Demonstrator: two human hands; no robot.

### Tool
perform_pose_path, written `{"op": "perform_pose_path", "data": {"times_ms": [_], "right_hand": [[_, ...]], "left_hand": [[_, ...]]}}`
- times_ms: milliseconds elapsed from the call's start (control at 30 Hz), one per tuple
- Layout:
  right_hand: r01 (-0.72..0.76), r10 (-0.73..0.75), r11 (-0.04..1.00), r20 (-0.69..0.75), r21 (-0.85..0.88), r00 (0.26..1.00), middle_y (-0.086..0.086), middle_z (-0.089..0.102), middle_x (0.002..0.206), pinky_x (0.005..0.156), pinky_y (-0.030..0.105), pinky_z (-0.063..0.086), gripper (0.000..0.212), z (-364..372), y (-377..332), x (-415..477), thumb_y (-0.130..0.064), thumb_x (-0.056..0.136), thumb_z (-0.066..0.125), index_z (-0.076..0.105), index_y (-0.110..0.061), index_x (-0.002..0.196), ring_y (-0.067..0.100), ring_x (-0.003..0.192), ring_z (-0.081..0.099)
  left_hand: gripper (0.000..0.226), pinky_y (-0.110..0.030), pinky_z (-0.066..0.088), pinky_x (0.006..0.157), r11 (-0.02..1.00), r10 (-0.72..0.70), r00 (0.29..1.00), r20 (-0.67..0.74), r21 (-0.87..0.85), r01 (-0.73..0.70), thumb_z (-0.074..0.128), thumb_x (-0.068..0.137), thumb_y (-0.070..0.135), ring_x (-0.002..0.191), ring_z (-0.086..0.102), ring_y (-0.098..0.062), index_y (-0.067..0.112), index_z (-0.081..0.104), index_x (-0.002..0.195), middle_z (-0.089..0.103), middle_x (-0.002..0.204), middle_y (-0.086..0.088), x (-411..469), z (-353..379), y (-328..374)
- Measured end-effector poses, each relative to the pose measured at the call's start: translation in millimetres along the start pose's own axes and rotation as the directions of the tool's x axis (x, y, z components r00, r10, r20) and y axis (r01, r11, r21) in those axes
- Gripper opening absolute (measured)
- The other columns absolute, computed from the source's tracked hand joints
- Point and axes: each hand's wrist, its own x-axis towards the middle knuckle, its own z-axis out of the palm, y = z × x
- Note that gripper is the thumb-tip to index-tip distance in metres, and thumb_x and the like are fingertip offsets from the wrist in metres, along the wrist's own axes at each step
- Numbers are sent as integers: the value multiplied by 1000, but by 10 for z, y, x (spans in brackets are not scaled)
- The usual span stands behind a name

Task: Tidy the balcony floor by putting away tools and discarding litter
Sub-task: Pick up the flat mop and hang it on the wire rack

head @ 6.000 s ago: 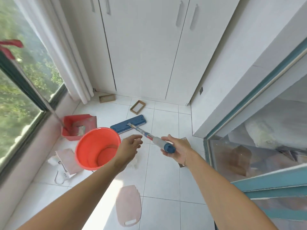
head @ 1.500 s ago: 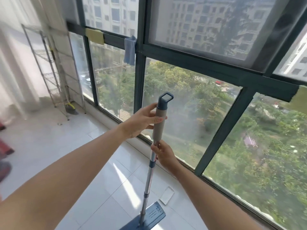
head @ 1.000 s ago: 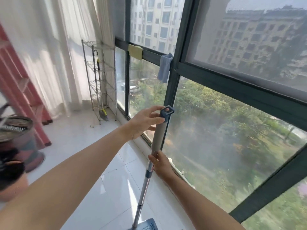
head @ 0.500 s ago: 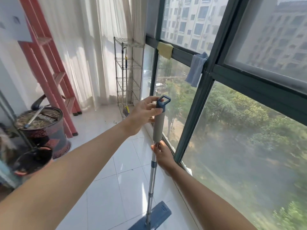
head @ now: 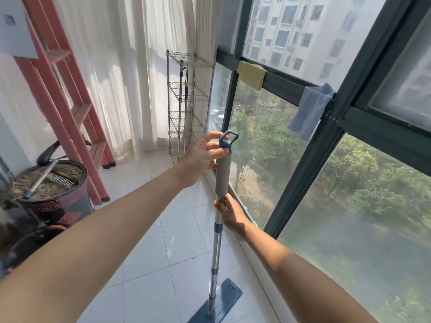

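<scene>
Evidently the silver-poled, blue-headed flat mop (head: 221, 178) stands unstowed at centre frame. Above, the left hand (head: 200, 157) clasps its grey grip; the right hand (head: 231, 213) pinches the pole below.

Bright window daylight, floor glare, curved edges, blurred corners

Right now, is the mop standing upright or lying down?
Upright: the mop stands nearly vertical, its head flat on the floor.
</scene>
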Motion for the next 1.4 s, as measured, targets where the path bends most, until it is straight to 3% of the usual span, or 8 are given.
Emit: {"op": "perform_pose_path", "data": {"times_ms": [233, 433, 600, 733, 1067, 1133, 1200, 1400], "right_hand": [[0, 2, 999, 51, -39, 999, -8, 43, 70, 72, 35, 33, 9, 471, 1, 863, -38, 76, 51, 47, -29, 75, 15, 73, 39], [39, -31, 997, 106, -70, 994, -6, 41, 74, 73, 33, 33, 12, 721, -426, 1359, -20, 91, 48, 45, -25, 81, 14, 73, 39], [51, -31, 993, 187, -104, 982, -7, 45, 79, 65, 21, 36, 1, 809, -556, 2034, -16, 98, 44, 44, -17, 97, 12, 78, 43], [33, -5, 994, 258, -106, 966, 2, 46, 88, 71, 28, 37, 3, 863, -655, 2743, -18, 98, 42, 44, -17, 97, 17, 86, 43], [36, 24, 983, 319, -182, 947, 23, 52, 123, 98, 45, 41, 27, 1060, -830, 4175, -19, 99, 41, 45, -7, 122, 37, 116, 48], [19, 33, 988, 331, -153, 943, 21, 53, 110, 87, 41, 45, 24, 1075, -860, 4383, -17, 98, 40, 45, -5, 118, 36, 102, 52], [0, 49, 989, 322, -149, 945, 12, 47, 94, 68, 32, 39, 17, 1085, -914, 4581, -17, 98, 40, 45, -5, 109, 23, 84, 46], [-20, 53, 991, 246, -133, 968, 2, 49, 86, 65, 27, 40, 13, 1202, -1000, 5262, -22, 96, 47, 49, -12, 103, 16, 80, 47]], "left_hand": [[29, -45, 51, 83, 1000, 7, 999, -39, 1, -7, 62, 85, -2, 89, 63, -22, 23, 60, 100, 65, 91, -1, 593, -605, -54], [30, -44, 54, 80, 1000, 16, 996, -83, 18, -14, 63, 85, -1, 94, 63, -24, 21, 62, 104, 66, 96, -4, 1166, -1044, -95], [30, -48, 52, 82, 999, 20, 989, -147, 44, -14, 64, 84, -2, 93, 62, -26, 25, 62, 97, 67, 93, -4, 1827, -1396, -204], [30, -40, 53, 75, 998, 3, 984, -178, 55, 6, 63, 85, -2, 88, 62, -21, 25, 62, 97, 67, 90, -1, 2483, -1636, -250], [27, -49, 51, 86, 998, -7, 972, -234, 64, 22, 63, 86, 0, 92, 61, -25, 23, 62, 100, 66, 93, -4, 3697, -2244, -373], [28, -48, 51, 86, 999, -16, 971, -239, 46, 28, 63, 85, -1, 92, 62, -23, 23, 62, 101, 66, 93, -3, 3895, -2345, -418], [29, -45, 53, 84, 999, -17, 969, -246, 37, 27, 63, 85, -2, 89, 63, -21, 23, 62, 100, 68, 91, -2, 4094, -2427, -441], [29, -45, 55, 81, 999, -13, 975, -223, 36, 22, 64, 84, -1, 91, 64, -23, 22, 62, 100, 68, 94, -3, 4757, -2770, -558]]}}
